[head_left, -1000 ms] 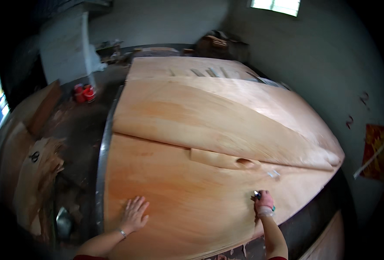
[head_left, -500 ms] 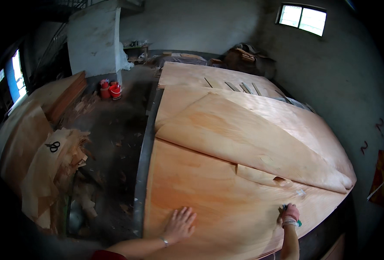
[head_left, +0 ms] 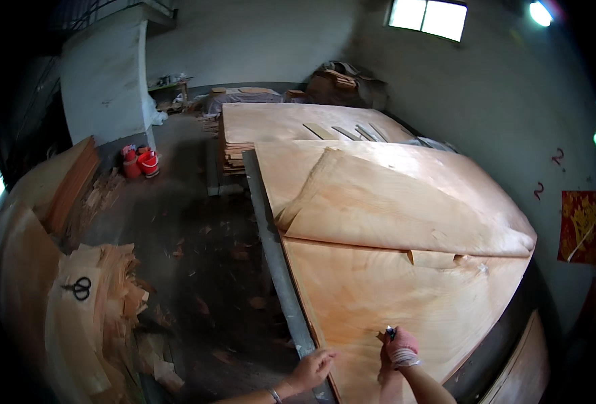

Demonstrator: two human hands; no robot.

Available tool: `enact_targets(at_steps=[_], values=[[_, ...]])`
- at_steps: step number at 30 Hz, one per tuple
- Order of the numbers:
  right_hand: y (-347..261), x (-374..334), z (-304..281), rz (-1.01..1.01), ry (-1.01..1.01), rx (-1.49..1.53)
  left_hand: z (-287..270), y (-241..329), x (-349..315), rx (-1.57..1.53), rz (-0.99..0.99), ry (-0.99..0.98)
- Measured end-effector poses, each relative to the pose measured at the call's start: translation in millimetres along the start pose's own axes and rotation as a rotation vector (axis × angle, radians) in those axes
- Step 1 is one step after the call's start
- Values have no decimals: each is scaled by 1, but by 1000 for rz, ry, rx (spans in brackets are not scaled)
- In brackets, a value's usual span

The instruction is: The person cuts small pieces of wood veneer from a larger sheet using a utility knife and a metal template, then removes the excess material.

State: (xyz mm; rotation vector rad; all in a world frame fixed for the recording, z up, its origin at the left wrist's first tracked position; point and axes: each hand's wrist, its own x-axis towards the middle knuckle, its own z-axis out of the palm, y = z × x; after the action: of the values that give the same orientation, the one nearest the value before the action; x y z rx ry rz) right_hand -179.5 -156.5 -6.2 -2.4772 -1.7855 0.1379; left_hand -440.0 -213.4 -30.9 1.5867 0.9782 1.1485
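My right hand (head_left: 402,347), in a pinkish glove with a pale cuff, is closed around a small dark tool (head_left: 391,332) with a shiny end; its exact kind is hidden by the grip. It is low over the front part of a large wood veneer sheet (head_left: 358,289) on a stack. At the stack's left edge my bare left hand (head_left: 313,370), a band at its wrist, has its fingers curled together; anything inside them is hidden. Farther back, a folded-over veneer sheet (head_left: 392,202) lies across the stack, with a small loose flap (head_left: 433,258) under its front edge.
Scissors (head_left: 80,288) lie on scrap veneer at the left. Red buckets (head_left: 148,163) stand on the floor by a pale partition. Several wooden strips (head_left: 345,132) rest on a farther stack (head_left: 244,124). A grey rail (head_left: 271,249) runs along the near stack's left side.
The view has swung right. My left hand has gone from lying flat on the veneer to curled at its left edge. My right hand, still gripping the tool, is closer to the left.
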Motion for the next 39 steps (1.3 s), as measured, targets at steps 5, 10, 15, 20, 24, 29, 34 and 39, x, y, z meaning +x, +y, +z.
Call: enact_targets(at_steps=[5,10,15,20,24,29,34,39], values=[[8,-5,19,-9,72,-11,-70,-2,103,33,73,-67],[-12,-9,7,69,46,-30,-114,-39,226,-32,81,-10],[-14,-8,13,106,117,-94,-172,-85,336,0,-51,-11],[-21,-12,14,139,155,-99,-200,-135,444,14,-79,21],[-19,-1,4,314,-20,-17,-190,-174,551,175,-99,-10],[-114,64,-15,531,96,103,-220,-299,688,319,21,-8],[-163,80,9,882,201,-100,-112,-223,661,780,-68,-273],[-174,97,28,789,301,-61,-151,-277,718,221,-310,-90]])
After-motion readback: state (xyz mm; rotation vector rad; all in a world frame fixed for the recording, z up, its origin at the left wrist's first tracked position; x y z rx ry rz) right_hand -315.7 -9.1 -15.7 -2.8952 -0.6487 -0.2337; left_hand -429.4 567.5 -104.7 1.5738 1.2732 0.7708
